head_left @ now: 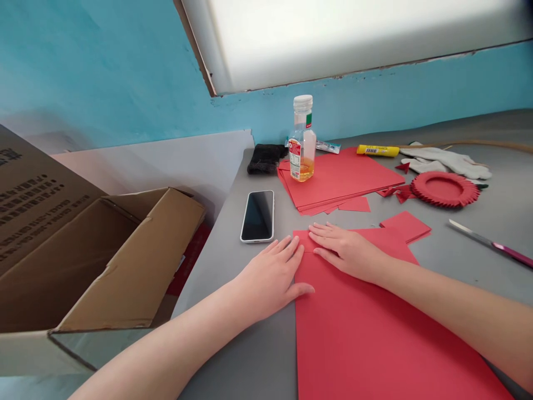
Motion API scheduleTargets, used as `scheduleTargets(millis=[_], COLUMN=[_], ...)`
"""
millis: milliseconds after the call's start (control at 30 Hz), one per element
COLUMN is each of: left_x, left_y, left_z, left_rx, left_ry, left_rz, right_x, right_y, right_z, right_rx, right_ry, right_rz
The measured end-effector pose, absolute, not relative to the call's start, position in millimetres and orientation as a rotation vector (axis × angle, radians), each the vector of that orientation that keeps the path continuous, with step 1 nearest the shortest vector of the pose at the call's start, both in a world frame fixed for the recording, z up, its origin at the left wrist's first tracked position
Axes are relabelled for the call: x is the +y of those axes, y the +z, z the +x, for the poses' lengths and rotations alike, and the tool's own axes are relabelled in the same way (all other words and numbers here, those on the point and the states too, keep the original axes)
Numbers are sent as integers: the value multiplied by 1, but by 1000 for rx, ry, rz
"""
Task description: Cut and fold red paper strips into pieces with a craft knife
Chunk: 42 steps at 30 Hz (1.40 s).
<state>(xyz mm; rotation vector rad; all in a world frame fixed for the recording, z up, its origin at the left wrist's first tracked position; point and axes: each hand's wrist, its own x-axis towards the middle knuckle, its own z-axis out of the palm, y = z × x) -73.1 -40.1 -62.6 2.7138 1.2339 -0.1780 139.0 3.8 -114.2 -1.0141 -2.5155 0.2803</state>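
Note:
A large sheet of red paper (pixel 358 328) lies on the grey table in front of me. At its upper left corner rests a small red paper piece (pixel 305 240), with a faint edge line below it. My left hand (pixel 277 275) lies on the sheet's left edge, fingertips at that small piece and thumb apart. Flat on the paper to its right is my right hand (pixel 347 250), fingers stretched out and touching the small piece's right side. Neither hand grips anything. Just beyond the right hand sits a small stack of red paper cards (pixel 407 225).
A smartphone (pixel 257 216) lies left of the hands. Behind stand a glass bottle (pixel 302 141) on stacked red sheets (pixel 350 180), a yellow glue stick (pixel 377 150) and white gloves (pixel 449 160). Rightward are a pleated red paper ring (pixel 444 189) and a craft knife (pixel 491 243). A cardboard box (pixel 137 266) stands left.

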Motion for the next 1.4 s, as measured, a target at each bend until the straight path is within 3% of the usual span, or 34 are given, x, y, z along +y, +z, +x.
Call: scheduleTargets(millis=[633,1400], left_x=[-39,-33], left_y=[-62,-50], left_z=[-71,-73], left_rx=[1245,1227], left_ry=[-257,-260], left_rz=[2654,2535], right_x=[4,28], right_y=[-113,-103], right_z=[137,161], right_rx=[-2555,-2214], right_ry=[225,679], right_rz=[-1007,-1234])
